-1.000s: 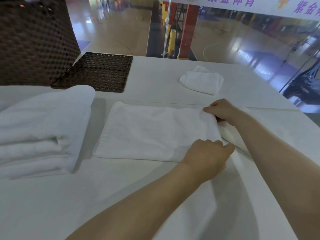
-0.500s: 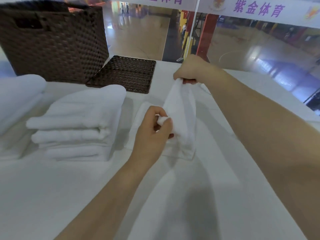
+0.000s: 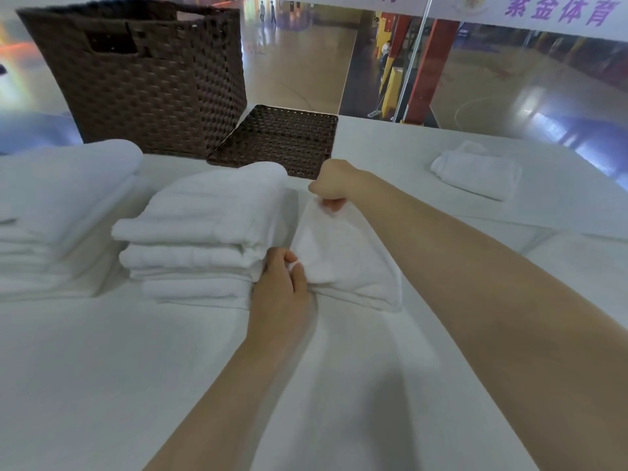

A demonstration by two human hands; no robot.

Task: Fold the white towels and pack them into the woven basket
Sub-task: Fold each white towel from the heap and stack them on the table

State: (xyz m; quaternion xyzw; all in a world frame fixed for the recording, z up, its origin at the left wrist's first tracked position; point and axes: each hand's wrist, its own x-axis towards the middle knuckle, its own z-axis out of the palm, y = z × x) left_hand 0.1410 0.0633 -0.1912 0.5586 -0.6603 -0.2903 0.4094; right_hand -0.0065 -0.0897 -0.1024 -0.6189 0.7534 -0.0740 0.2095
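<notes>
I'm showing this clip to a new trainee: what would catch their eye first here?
Both hands at centre: the left hand and right hand pinch a white towel mid-fold. Just left sits a stack of folded towels, with the dark woven basket behind it.

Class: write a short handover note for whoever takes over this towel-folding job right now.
Left hand pinches the near corner of the half-folded towel; right hand pinches its far corner.
Folded stack lies just left of that towel; a second pile farther left; one loosely folded towel far right.
Woven basket stands behind, its lid flat on the table.
Left: finish this fold, then pack the towels.
</notes>
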